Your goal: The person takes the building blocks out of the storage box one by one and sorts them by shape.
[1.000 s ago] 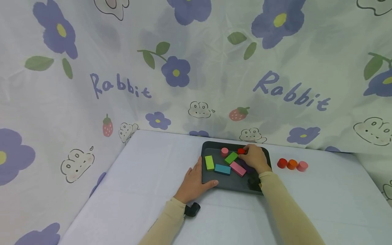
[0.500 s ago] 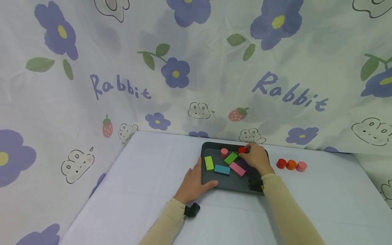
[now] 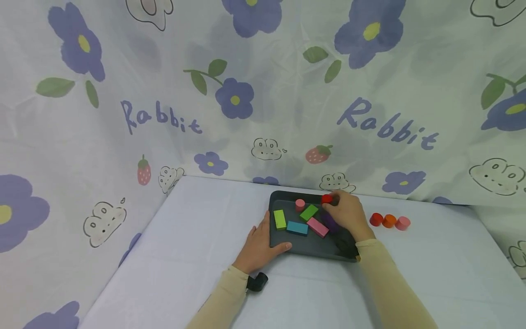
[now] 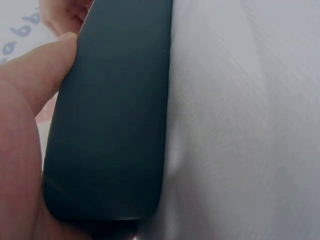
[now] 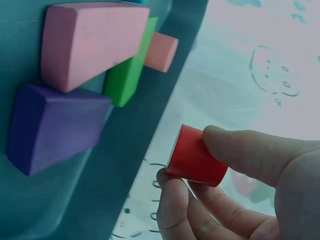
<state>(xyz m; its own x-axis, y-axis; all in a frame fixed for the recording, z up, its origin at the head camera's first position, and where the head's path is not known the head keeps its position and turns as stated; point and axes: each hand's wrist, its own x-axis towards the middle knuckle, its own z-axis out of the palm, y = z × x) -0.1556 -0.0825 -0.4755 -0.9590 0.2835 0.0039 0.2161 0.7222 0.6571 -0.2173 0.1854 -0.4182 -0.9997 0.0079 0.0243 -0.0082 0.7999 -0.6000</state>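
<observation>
In the right wrist view my right hand (image 5: 250, 185) pinches a red cylinder block (image 5: 197, 156) between thumb and fingers. The block is held up near the far rim of a dark tray (image 3: 304, 249). My left hand (image 3: 259, 246) rests at the tray's front left corner, fingers straight along the left side and thumb touching the front rim. Inside the tray lie a pink cylinder (image 3: 300, 205), a green block (image 3: 309, 213), a yellow-green block (image 3: 280, 220), a blue block (image 3: 297, 228), a pink block (image 3: 318, 227) and a purple block (image 5: 60, 127), partly covered by my right hand in the head view.
Right of the tray, a red cylinder (image 3: 376, 219), an orange cylinder (image 3: 389, 221) and a pink cylinder (image 3: 403, 223) stand in a row on the white table (image 3: 185, 237). Behind the table hangs a patterned curtain (image 3: 279, 105).
My right hand has lifted the red cylinder from among the blocks in the tray and shifted slightly right with it. My left hand stays at the tray's corner.
</observation>
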